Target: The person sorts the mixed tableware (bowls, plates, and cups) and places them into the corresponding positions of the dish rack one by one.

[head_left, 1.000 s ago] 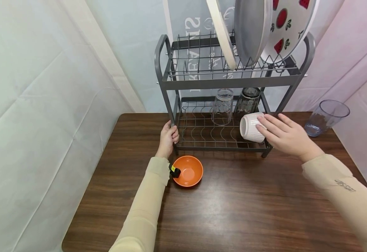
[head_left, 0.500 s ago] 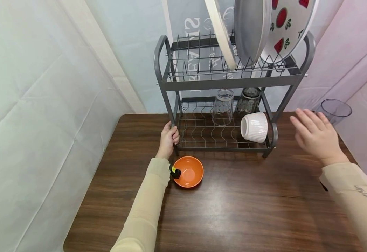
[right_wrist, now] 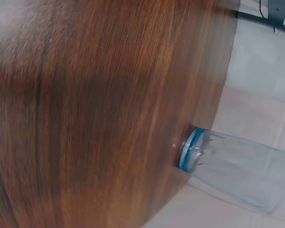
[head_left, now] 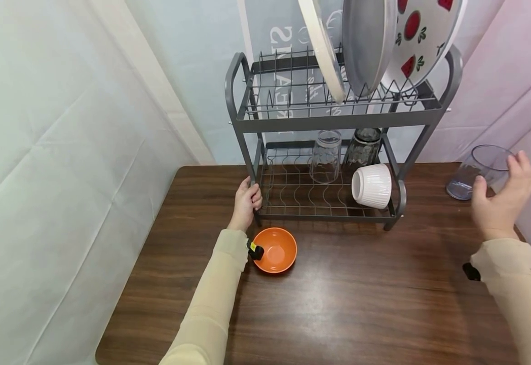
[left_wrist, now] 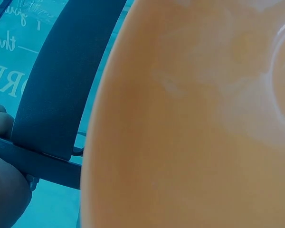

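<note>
My left hand (head_left: pixel 244 205) grips the lower left post of a grey two-tier dish rack (head_left: pixel 338 121). Just below it, an orange bowl (head_left: pixel 276 251) stands on the table; in the left wrist view this bowl (left_wrist: pixel 180 118) fills most of the picture. At the right, my right hand (head_left: pixel 504 197) is spread, thumb apart from the fingers, close to a tall bluish drinking glass (head_left: pixel 463 182). Whether it touches the glass cannot be told. The right wrist view shows the glass (right_wrist: pixel 237 166) upright on the tabletop, with no fingers visible.
On the rack's lower tier sit a tipped white ribbed cup (head_left: pixel 374 186), an upturned clear glass (head_left: pixel 326 159) and a dark glass (head_left: pixel 363 147). Large plates (head_left: pixel 370 45) stand on edge above. White cloth walls (head_left: pixel 65 177) border the wooden table (head_left: pixel 361 304).
My right hand has left the white cup and moved right to the bluish glass, its thumb now spread from the fingers. The left hand keeps its grip on the rack post.
</note>
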Tool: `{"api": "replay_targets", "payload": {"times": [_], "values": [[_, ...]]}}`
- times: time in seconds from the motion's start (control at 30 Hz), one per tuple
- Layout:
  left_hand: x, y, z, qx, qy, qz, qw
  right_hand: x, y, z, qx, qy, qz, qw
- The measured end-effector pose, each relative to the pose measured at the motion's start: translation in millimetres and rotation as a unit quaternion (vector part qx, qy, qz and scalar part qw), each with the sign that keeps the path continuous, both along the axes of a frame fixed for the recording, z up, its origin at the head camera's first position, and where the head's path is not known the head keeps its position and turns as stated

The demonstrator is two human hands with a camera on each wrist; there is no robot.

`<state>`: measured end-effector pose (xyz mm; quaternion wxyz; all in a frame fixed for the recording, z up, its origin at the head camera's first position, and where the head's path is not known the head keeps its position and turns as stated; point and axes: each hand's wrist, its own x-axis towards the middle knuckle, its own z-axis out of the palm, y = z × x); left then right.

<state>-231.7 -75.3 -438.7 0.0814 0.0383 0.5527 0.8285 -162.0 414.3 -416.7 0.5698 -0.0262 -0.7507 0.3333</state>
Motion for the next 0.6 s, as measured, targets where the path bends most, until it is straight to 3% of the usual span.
{"api": "replay_targets", "payload": {"times": [0.17, 0.33, 0.6], "values": [[1.0, -0.1, -1.2, 0.000, 0.004, -0.003, 1.0000, 4.2, -1.3, 2.1, -0.055, -0.020, -0.026, 0.9980], [0.3, -0.3, -1.9, 0.004, 0.009, -0.003, 0.9999, 9.9, -4.1, 4.9, -0.082, -0.073, -0.031, 0.9935], [-3.6, 0.3, -3.3, 0.015, 0.010, -0.003, 0.9998, 8.5, -0.3, 2.2, -0.158, -0.168, -0.048, 0.9719]]}}
